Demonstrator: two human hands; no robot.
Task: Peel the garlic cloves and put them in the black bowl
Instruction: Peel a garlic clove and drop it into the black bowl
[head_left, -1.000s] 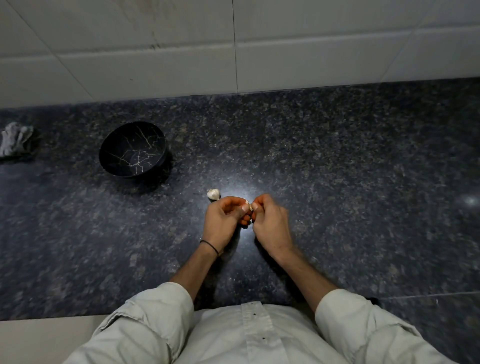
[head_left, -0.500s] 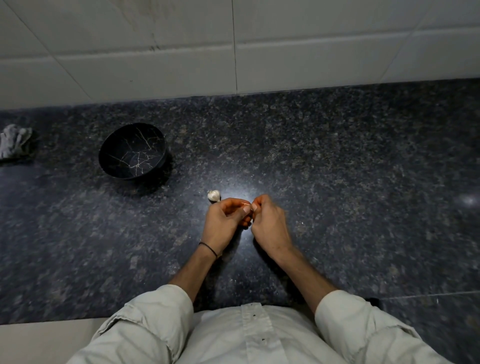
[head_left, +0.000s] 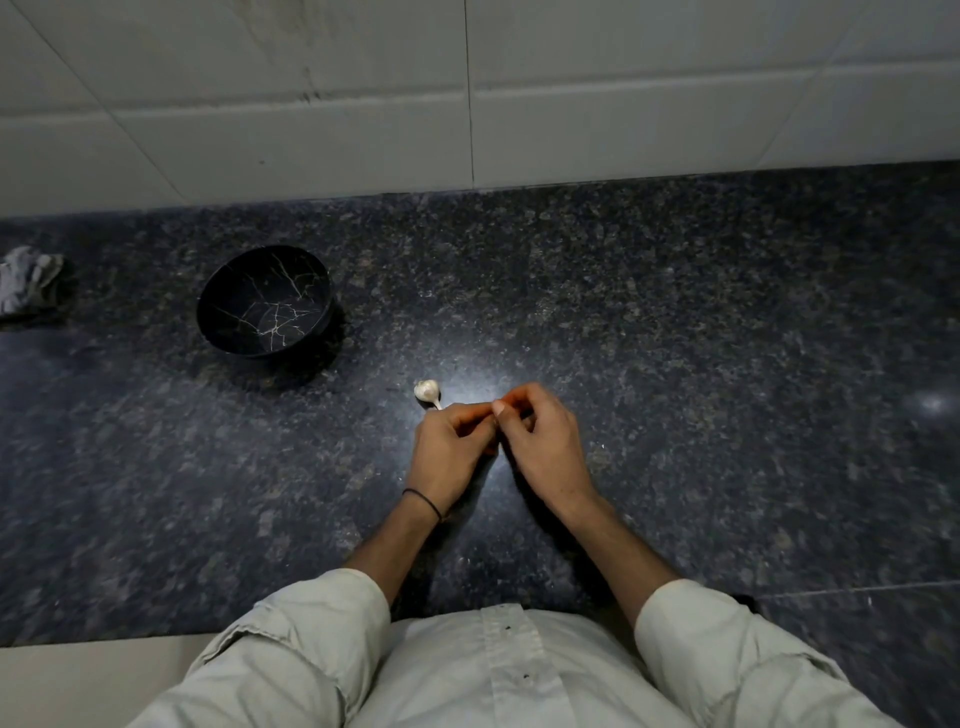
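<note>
Garlic piece (head_left: 427, 389), one, lies near one black bowl (head_left: 270, 351); left hand (head_left: 449, 452), right hand (head_left: 545, 452) grips pinched, contents unclear.

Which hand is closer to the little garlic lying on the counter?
Left. The left hand is right beside the garlic, just on the person's side of it, almost touching its stem. The right hand is farther off to its right.

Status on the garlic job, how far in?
Done: nothing that shows; the round black bowl with gold veins looks empty. In hand: the left hand and right hand pinch their fingertips together on something hidden between them, presumably a clove being peeled. Left: the small white papery garlic piece lies unpeeled on the dark speckled stone counter beside the left hand, and no clove is in the bowl yet.
</note>
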